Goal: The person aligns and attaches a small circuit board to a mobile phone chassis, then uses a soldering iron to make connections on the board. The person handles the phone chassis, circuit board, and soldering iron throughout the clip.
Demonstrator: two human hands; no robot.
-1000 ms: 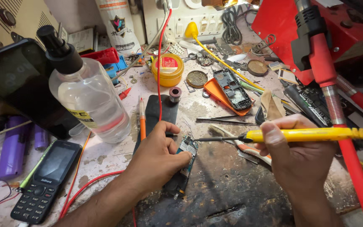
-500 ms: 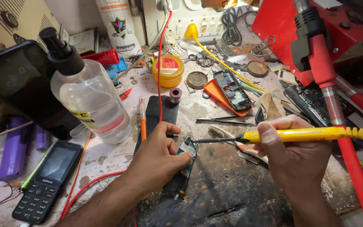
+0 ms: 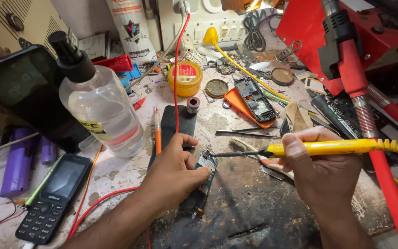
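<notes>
The left hand (image 3: 173,168) lies flat over a small phone circuit board (image 3: 205,167), fingers curled down and pressing it to the scorched mat (image 3: 254,207), apparently to keep it from sliding under the tool. The board sits at the centre of the bench, only its upper end showing past the fingertips; a dark strip of it runs out toward 6 o'clock from under the palm.

The right hand (image 3: 321,168) is closed in a pen grip round the yellow soldering iron (image 3: 318,148), thumb on top. The iron lies nearly level, its dark tip pointing to 9 o'clock and meeting, or just short of, the board's exposed top corner; actual contact cannot be confirmed. Its coiled yellow cord trails off at 3 o'clock.

Surroundings, taken from the board:
- 10 o'clock: clear liquid bottle (image 3: 100,108) with black pump cap, within easy reach.
- 8 o'clock: black keypad phone (image 3: 54,198), face up.
- 12 o'clock: yellow flux tin (image 3: 185,77), red wire (image 3: 177,74) running down past it.
- 1 o'clock: opened phone shell on an orange tray (image 3: 253,100), tweezers (image 3: 247,133) below it.
- 3 o'clock: red hot-air handle (image 3: 353,69) standing upright.
</notes>
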